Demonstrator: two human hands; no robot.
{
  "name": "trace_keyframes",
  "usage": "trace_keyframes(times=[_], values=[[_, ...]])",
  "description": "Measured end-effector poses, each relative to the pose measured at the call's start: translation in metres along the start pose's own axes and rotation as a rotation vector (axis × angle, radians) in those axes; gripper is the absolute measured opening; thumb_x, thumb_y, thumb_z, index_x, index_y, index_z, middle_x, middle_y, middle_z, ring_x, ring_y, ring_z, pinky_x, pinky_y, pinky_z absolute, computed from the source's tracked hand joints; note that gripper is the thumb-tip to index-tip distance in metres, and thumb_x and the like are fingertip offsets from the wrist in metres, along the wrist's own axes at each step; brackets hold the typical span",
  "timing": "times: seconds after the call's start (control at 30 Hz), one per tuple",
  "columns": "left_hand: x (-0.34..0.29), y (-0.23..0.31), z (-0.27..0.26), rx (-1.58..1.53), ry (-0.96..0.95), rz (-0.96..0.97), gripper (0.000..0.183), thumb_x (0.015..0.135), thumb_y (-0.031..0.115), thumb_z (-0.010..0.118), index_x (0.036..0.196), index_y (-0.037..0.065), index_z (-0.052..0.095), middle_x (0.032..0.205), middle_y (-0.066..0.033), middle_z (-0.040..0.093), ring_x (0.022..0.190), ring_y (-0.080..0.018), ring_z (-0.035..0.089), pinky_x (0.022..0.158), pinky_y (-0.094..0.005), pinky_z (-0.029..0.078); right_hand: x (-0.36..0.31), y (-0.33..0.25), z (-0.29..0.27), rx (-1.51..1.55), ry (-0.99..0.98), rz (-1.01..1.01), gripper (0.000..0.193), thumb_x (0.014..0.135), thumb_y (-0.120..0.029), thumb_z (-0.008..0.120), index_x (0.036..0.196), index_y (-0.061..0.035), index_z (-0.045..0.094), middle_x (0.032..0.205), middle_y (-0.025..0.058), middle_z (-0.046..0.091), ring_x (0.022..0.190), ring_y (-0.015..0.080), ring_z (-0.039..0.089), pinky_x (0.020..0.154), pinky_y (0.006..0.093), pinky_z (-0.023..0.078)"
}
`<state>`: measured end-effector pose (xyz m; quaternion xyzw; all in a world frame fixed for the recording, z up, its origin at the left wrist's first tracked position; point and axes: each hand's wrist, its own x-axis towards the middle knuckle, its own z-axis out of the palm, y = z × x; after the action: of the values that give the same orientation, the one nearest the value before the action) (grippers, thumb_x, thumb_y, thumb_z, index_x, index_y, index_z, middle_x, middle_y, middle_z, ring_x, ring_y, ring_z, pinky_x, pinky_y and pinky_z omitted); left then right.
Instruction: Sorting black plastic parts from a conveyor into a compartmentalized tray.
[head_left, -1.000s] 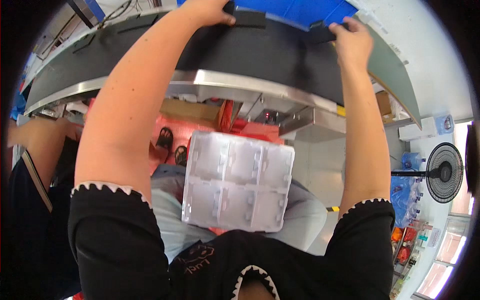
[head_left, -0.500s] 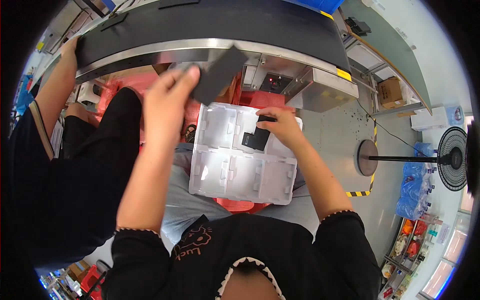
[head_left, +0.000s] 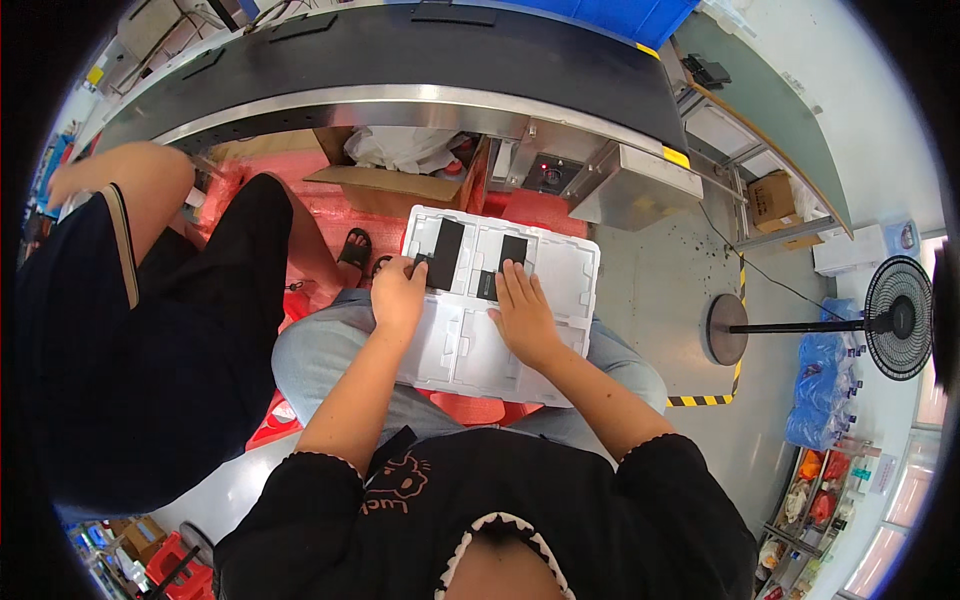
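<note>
A white plastic tray (head_left: 424, 372) with several compartments rests on my lap. In its far left compartment lies a flat black rectangular piece (head_left: 446, 254). My left hand (head_left: 398, 296) pinches the lower left edge of that piece between thumb and fingers. The far middle compartment holds an L-shaped black piece (head_left: 514, 247), partly covered by my right hand (head_left: 526, 312). My right fingers lie stretched out over its lower part, and the palm extends above the near compartments.
Beyond the tray runs a black conveyor belt (head_left: 560, 70) carrying several flat black pieces (head_left: 303, 27). A metal control box (head_left: 640, 190) sits beneath it, beside an open cardboard box (head_left: 385, 190). Another person (head_left: 150, 330) sits at left. A standing fan (head_left: 893, 318) is at right.
My left hand has brought the flat black piece down into the tray's far left compartment. My right hand has drawn nearer and flattened over the L-shaped piece. The other person's arm has moved.
</note>
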<state>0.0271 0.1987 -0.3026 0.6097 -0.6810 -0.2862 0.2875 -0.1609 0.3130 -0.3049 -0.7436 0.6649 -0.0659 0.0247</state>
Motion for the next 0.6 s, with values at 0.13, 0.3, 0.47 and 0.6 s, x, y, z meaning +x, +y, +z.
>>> trace_keyframes(times=[0.13, 0.3, 0.47, 0.6], values=[[-0.004, 0.005, -0.006, 0.223, -0.053, 0.015, 0.029, 0.077, 0.030, 0.067, 0.081, 0.001, 0.065, 0.086, -0.0182, 0.063, 0.080, -0.0339, 0.060, 0.071, -0.0440, 0.049, 0.010, -0.004, -0.017, -0.026, -0.116, 0.019, 0.059, 0.086, -0.031, 0.055, 0.132, 0.0024, 0.040, 0.145, 0.0210, 0.028, 0.134, 0.0332, 0.028, 0.109, 0.0477, 0.024], [-0.006, 0.003, 0.003, 0.419, 0.044, 0.197, 0.029, 0.075, 0.034, 0.069, 0.083, 0.006, 0.064, 0.092, -0.0137, 0.059, 0.094, -0.0332, 0.053, 0.075, -0.0437, 0.045, 0.045, 0.019, -0.093, 0.361, -0.224, -0.040, 0.049, 0.082, -0.026, 0.064, 0.125, -0.0057, 0.051, 0.133, 0.0202, 0.044, 0.122, 0.0335, 0.044, 0.101, 0.0418, 0.037], [-0.011, 0.012, -0.014, 0.425, 0.120, 0.191, 0.033, 0.073, 0.036, 0.072, 0.080, 0.006, 0.058, 0.098, -0.0134, 0.050, 0.089, -0.0342, 0.050, 0.072, -0.0453, 0.042, 0.096, 0.041, -0.205, 0.554, 0.186, -0.102, 0.031, 0.086, -0.023, 0.061, 0.110, -0.0043, 0.061, 0.108, 0.0114, 0.059, 0.105, 0.0252, 0.054, 0.093, 0.0340, 0.041], [-0.006, 0.001, -0.006, 0.354, 0.122, 0.234, 0.037, 0.071, 0.036, 0.073, 0.083, 0.008, 0.051, 0.094, -0.0118, 0.048, 0.087, -0.0318, 0.049, 0.071, -0.0438, 0.041, 0.161, 0.082, -0.242, 0.556, 0.615, 0.169, 0.031, 0.085, -0.025, 0.062, 0.106, -0.0016, 0.064, 0.098, 0.0105, 0.065, 0.092, 0.0165, 0.060, 0.083, 0.0277, 0.045]])
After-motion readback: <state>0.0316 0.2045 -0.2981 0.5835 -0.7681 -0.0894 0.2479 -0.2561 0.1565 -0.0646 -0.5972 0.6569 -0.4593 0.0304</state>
